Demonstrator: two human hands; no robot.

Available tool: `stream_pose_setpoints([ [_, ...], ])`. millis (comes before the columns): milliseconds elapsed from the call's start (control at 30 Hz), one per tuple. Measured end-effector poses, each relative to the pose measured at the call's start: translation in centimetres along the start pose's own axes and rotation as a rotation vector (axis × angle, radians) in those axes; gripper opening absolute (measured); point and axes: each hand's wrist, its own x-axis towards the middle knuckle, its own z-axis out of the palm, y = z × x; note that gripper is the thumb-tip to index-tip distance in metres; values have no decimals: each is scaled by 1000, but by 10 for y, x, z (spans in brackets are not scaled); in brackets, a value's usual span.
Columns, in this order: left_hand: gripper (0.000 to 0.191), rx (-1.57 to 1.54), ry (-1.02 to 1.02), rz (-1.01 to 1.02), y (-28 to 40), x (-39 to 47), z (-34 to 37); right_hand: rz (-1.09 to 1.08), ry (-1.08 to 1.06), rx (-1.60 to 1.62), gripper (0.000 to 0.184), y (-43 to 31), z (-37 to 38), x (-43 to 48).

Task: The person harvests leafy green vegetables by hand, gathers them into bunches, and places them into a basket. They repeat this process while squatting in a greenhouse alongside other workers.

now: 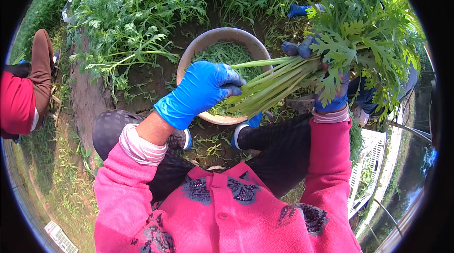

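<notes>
A thick bunch of leafy greens [358, 40] with deeply cut leaves, like crown daisy, lies across my right hand [331, 79]. That hand is closed around the upper stems, its blue glove darkly stained and partly covered by leaves. The pale green stems [269, 86] point left over a round tub [223, 33]. At their cut ends is my left hand [209, 89], in a blue glove, with thumb and fingers pinched together on the stem ends. Chopped green bits [227, 54] lie inside the tub, which stands on the soil between my feet.
Uncut greens [142, 15] grow thickly beyond the tub. A person in red [17, 100] is at far left. Another person's blue-gloved hand [299, 10] shows behind the bunch. A white plastic crate [369, 167] stands at right; another crate [61, 237] lies lower left.
</notes>
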Motion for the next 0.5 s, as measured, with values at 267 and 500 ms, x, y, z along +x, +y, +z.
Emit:
stream_pose_setpoints([
  [267, 17, 223, -38, 56, -3, 1, -16, -41, -288, -107, 64, -3, 16, 2],
  [500, 18, 172, 405, -127, 11, 1, -25, 62, -299, 215, 52, -13, 35, -1],
])
